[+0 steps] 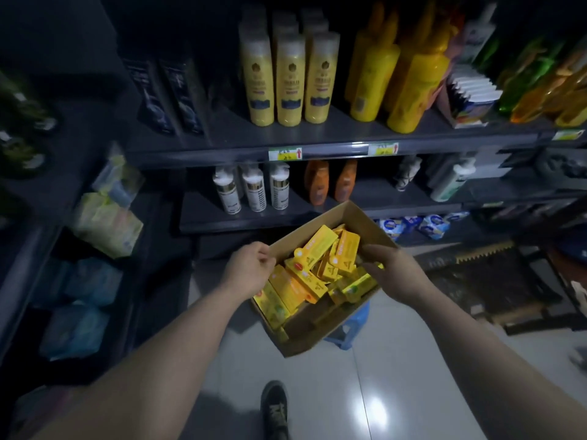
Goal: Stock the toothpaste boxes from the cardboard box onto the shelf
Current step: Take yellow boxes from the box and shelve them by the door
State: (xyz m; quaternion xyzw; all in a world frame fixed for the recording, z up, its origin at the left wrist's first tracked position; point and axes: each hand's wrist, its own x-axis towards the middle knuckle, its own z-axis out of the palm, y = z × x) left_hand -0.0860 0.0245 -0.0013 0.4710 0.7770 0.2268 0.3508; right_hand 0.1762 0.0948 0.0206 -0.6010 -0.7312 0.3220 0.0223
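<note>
An open cardboard box [355, 217] sits low in front of the shelf [222, 157], filled with several yellow toothpaste boxes [317, 246] lying in a loose heap. My left hand [247, 271] is at the box's left rim, its fingers curled over the cardboard edge. My right hand [397, 271] covers the box's right corner. Its thumb and fingers are spread apart just above the toothpaste boxes on that side, and it grips none of them.
The box rests on a blue stool [352, 328] on the tiled floor. Yellow bottles [289, 81] stand on the upper shelf board, white pump bottles [254, 192] and orange bottles [317, 182] on the board below. Soft packs [104, 227] fill the left rack. A shoe [274, 408] is below.
</note>
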